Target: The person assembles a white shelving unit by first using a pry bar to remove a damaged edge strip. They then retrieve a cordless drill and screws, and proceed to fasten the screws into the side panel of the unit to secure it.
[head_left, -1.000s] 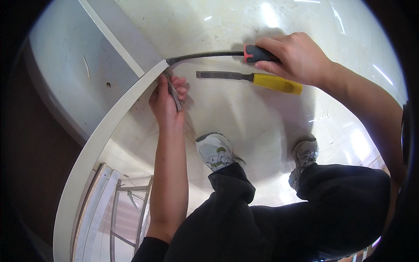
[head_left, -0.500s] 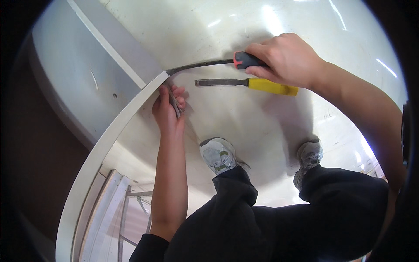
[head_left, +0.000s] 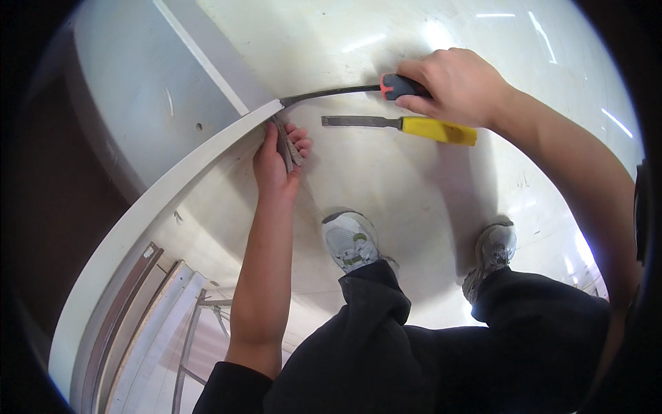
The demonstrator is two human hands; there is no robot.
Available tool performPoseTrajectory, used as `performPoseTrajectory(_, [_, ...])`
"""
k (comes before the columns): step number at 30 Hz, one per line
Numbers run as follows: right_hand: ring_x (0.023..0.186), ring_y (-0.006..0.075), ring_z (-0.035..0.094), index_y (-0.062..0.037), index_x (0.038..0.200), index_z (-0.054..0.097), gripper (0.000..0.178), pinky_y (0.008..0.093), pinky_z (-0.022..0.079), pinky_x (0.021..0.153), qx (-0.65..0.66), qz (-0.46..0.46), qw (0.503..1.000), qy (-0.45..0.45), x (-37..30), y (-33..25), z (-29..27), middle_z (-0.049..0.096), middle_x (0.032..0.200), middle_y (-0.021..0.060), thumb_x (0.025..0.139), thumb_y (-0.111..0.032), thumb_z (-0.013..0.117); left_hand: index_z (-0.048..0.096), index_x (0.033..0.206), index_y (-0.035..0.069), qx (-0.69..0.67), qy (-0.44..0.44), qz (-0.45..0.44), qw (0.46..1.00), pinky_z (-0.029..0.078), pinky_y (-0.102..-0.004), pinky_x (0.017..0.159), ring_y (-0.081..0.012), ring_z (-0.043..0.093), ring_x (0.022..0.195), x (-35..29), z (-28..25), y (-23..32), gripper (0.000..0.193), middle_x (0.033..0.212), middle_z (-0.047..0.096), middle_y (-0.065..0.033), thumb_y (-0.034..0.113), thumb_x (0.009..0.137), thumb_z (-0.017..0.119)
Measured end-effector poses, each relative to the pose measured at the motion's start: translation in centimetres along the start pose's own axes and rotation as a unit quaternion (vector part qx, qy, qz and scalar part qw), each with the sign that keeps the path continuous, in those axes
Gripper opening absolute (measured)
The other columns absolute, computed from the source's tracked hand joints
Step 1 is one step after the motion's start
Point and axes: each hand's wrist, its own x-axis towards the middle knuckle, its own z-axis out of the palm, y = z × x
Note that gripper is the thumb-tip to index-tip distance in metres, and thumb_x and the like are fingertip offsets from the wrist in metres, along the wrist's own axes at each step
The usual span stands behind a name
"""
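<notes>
The right hand (head_left: 458, 86) is closed around the red and black handle of a thin dark pry bar (head_left: 331, 93), with the arm stretched forward from the lower right. The bar runs left from the fist, and its tip meets the end of a long white trim board (head_left: 158, 203) where that board joins a grey panel (head_left: 145, 83). The left hand (head_left: 276, 162) reaches straight up from the lower edge, its palm pressed beside the board's end, its fingers curled around a small grey strip (head_left: 286, 145) just below the bar's tip.

The pale floor (head_left: 386, 179) fills most of the view. The white board sweeps from the lower left up to the bar's tip. A chisel (head_left: 403, 126) with a yellow handle lies on the floor just under the right hand, not touching it. Two grey shoes (head_left: 352, 241) stand below.

Compared with half a second ago, both hands hold the same grips, and the bar's tip stays at the board's end.
</notes>
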Motion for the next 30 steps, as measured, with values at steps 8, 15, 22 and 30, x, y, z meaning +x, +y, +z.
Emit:
performPoseTrajectory(8, [0.072,0.0319,0.064,-0.0089,0.1,0.061,0.031,0.0399,0.053,0.067,-0.02,0.039,0.998,-0.037,-0.2,-1.2,-0.6,0.066,0.076,0.014,0.088,-0.037,0.06,0.057,0.101,0.001,0.042,0.009,-0.004,0.999,0.05,-0.028,0.061,-0.0219,0.064,0.074,-0.6,0.0,-0.2,0.04,0.089,0.066,-0.0133,0.039,0.098,0.047])
performPoseTrajectory(15, [0.069,0.0331,0.063,-0.0091,0.102,0.06,0.033,0.0404,0.052,0.064,-0.017,0.075,0.997,-0.028,-1.4,-2.6,-0.1,0.065,0.075,0.0148,0.089,-0.039,0.06,0.057,0.101,-0.001,0.019,0.012,-0.001,1.0,0.051,-0.0291,0.062,-0.0232,0.065,0.072,-0.7,0.4,-0.5,0.04,0.088,0.067,-0.0154,0.038,0.099,0.045])
performPoseTrajectory(22, [0.075,0.034,0.062,-0.0068,0.104,0.06,0.03,0.0412,0.05,0.069,-0.001,0.125,0.991,-0.057,-2.9,-0.2,-0.6,0.064,0.082,0.0172,0.088,-0.033,0.062,0.056,0.104,-0.001,0.025,0.001,-0.028,0.999,0.053,-0.0299,0.067,-0.0227,0.064,0.08,-0.8,0.2,0.0,0.04,0.094,0.066,-0.0146,0.037,0.099,0.045])
performPoseTrajectory(30, [0.065,0.0322,0.06,-0.0063,0.106,0.063,0.033,0.0396,0.049,0.064,0.004,0.091,0.996,-0.012,-1.0,-1.0,-1.0,0.063,0.072,0.0172,0.088,-0.034,0.062,0.055,0.106,-0.002,-0.014,-0.02,-0.03,0.999,0.052,-0.0309,0.073,-0.0238,0.063,0.088,-1.0,0.1,0.1,0.037,0.102,0.064,-0.0166,0.032,0.101,0.041])
